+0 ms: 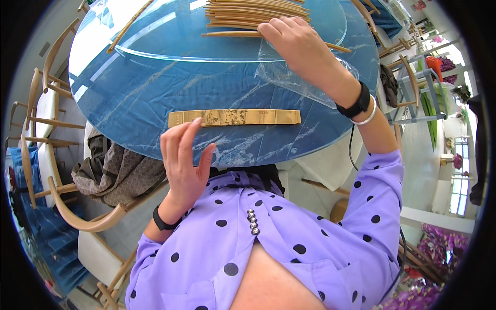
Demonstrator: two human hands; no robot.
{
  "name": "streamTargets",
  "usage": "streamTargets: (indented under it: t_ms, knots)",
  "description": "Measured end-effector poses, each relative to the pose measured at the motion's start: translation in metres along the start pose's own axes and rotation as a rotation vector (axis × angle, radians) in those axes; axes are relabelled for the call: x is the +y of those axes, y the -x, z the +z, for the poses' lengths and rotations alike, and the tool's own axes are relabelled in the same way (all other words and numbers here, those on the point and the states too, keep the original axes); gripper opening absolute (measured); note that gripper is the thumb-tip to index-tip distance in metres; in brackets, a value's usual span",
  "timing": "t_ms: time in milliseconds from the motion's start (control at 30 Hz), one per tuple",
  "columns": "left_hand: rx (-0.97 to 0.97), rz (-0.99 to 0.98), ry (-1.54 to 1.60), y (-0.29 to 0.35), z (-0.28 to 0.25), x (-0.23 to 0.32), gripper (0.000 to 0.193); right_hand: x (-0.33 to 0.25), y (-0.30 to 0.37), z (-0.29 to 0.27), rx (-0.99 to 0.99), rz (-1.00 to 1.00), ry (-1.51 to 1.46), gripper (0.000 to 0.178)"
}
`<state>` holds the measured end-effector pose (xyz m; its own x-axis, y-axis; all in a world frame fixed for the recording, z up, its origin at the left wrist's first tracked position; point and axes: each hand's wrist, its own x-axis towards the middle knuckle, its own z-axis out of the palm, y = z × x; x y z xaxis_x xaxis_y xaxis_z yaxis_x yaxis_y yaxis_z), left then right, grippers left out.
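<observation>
Pile of chopsticks [240, 15] lies on the glass turntable [168, 39]; right grip [298, 45] curled over its edge, I cannot tell whether closed on any. Left grip [181, 157] spread open by the gold strip [253, 117].

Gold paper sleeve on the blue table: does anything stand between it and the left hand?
Nothing visible: the left hand overlaps the gold paper sleeve in view, though contact is unclear. The clear plastic lies beyond it.
</observation>
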<state>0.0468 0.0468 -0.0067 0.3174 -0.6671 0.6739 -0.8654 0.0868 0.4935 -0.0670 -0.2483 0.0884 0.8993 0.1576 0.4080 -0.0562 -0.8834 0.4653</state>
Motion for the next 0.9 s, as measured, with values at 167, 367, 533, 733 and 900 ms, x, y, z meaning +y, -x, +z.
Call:
streamTargets:
  t_ms: [167, 367, 533, 733, 900]
  knots:
    - [0.182, -0.134, 0.465, -0.024, 0.007, 0.017, 0.067, -0.107, 0.041, -0.077, -0.269, 0.103, -0.593, 0.030]
    - [-0.131, -0.367, 1.008, -0.017, 0.011, 0.030, 0.054, -0.153, 0.078, -0.067, -0.196, 0.307, -0.687, 0.017]
    - [-0.133, -0.409, 0.776, -0.020, 0.024, 0.035, 0.048, -0.165, 0.092, -0.066, -0.150, 0.401, -0.716, 0.024]
    - [-0.241, -0.378, 0.950, -0.014, 0.026, 0.036, 0.060, -0.180, 0.088, -0.072, -0.148, 0.360, -0.554, 0.029]
    - [-0.284, -0.320, 0.938, -0.028, 0.030, 0.023, 0.067, -0.168, 0.105, -0.063, -0.118, 0.623, -0.729, 0.028]
